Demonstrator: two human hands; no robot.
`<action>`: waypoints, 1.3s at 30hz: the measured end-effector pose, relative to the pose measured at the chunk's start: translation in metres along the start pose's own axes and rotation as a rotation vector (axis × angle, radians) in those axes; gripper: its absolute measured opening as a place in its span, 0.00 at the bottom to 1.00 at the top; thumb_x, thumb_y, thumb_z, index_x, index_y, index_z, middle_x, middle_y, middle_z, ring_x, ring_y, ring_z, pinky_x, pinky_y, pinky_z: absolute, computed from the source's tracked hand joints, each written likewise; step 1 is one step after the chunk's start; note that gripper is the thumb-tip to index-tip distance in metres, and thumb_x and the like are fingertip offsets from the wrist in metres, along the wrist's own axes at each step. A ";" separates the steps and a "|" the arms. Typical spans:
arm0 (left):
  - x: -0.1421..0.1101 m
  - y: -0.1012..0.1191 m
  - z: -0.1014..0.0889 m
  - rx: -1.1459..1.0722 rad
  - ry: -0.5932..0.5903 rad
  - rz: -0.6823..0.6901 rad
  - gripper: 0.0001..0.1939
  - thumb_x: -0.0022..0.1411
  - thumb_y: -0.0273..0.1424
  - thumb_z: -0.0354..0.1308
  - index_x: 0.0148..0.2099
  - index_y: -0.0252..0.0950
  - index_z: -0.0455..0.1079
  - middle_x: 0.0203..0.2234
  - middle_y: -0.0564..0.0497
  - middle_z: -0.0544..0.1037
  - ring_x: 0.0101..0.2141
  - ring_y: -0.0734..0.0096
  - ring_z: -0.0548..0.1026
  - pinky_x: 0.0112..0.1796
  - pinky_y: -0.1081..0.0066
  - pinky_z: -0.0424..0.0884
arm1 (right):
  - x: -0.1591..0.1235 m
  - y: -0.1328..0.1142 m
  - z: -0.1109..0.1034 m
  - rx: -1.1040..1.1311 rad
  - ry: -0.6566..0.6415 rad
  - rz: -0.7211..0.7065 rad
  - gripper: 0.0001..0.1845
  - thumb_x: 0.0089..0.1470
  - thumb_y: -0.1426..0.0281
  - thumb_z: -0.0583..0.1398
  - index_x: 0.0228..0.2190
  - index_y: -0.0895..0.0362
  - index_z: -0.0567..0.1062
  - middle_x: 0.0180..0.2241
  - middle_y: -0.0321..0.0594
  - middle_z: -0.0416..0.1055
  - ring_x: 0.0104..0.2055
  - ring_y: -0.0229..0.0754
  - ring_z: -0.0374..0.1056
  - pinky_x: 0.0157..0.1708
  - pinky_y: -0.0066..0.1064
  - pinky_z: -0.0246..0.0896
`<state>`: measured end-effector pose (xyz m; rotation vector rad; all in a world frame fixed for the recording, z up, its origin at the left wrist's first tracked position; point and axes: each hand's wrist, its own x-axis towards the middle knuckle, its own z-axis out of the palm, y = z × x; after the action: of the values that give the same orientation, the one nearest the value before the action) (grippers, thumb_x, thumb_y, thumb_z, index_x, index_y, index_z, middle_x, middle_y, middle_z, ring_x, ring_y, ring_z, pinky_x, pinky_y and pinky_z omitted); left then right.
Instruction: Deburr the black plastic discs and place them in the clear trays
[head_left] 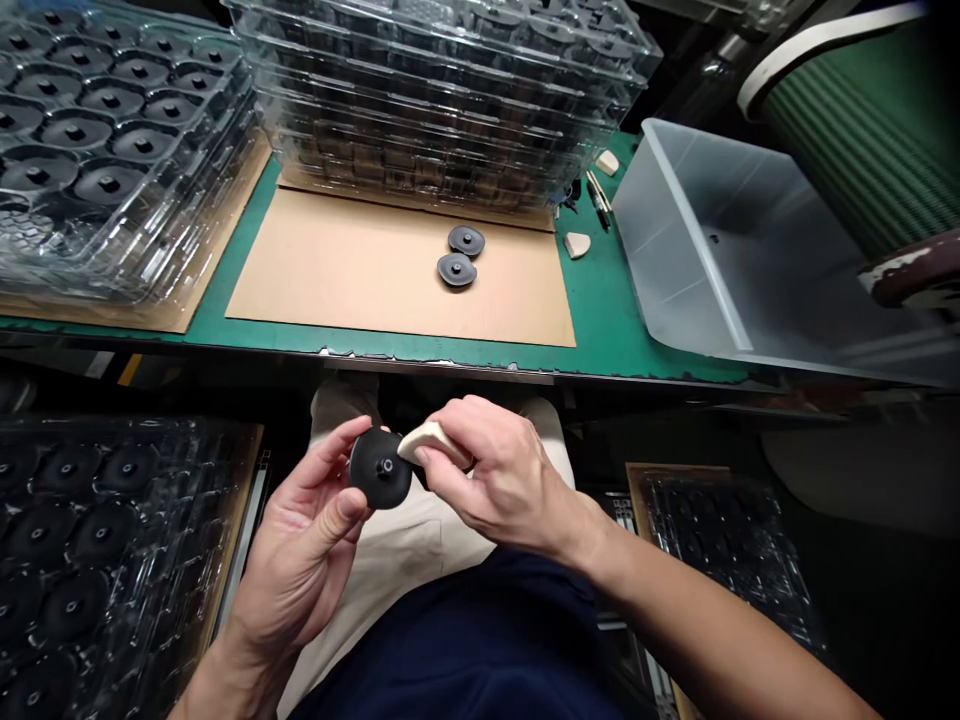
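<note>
Between the thumb and fingers of my left hand [311,530] is a round black part [381,470] with a small stub at its centre, its stub side facing me. My right hand [510,475] pinches a cream-coloured block [431,440] with a rounded edge. The block's tip touches, or nearly touches, the upper right rim of the black part. Both hands are over my lap, in front of the bench edge. Two similar black parts, a farther one [466,240] and a nearer one [457,269], lie side by side on a cardboard sheet [337,265].
Stacked clear trays [450,110] stand at the back of the green bench [600,320]. Another tray [90,170] of black parts is at left, one [82,540] below it. A translucent bin [675,230] sits right, near a loose cream block [577,245] and a pen [600,205].
</note>
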<state>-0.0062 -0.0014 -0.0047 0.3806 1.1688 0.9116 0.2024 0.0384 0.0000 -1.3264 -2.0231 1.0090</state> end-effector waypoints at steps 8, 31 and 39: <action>-0.002 -0.004 -0.014 -0.054 -0.176 -0.278 0.21 0.70 0.39 0.58 0.61 0.44 0.75 0.58 0.44 0.73 0.56 0.66 0.73 0.58 0.73 0.69 | 0.000 0.007 -0.006 -0.107 -0.105 -0.250 0.10 0.66 0.69 0.57 0.36 0.63 0.73 0.32 0.40 0.66 0.34 0.39 0.54 0.39 0.39 0.51; 0.011 -0.020 0.003 0.065 0.038 0.091 0.30 0.54 0.23 0.72 0.57 0.53 0.76 0.57 0.51 0.73 0.53 0.72 0.74 0.54 0.76 0.72 | -0.006 -0.016 0.012 0.380 -0.094 0.389 0.16 0.65 0.61 0.57 0.29 0.59 0.68 0.24 0.33 0.62 0.26 0.31 0.55 0.25 0.29 0.47; 0.004 -0.006 -0.001 0.066 0.040 0.233 0.28 0.58 0.23 0.69 0.59 0.49 0.75 0.55 0.48 0.76 0.52 0.72 0.77 0.54 0.74 0.73 | -0.001 -0.010 0.004 -0.030 -0.030 0.095 0.13 0.61 0.68 0.57 0.26 0.60 0.64 0.26 0.37 0.61 0.30 0.37 0.52 0.34 0.34 0.47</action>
<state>-0.0037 -0.0020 -0.0121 0.5630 1.2096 1.0881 0.1948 0.0335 0.0055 -1.4433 -2.0214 1.0501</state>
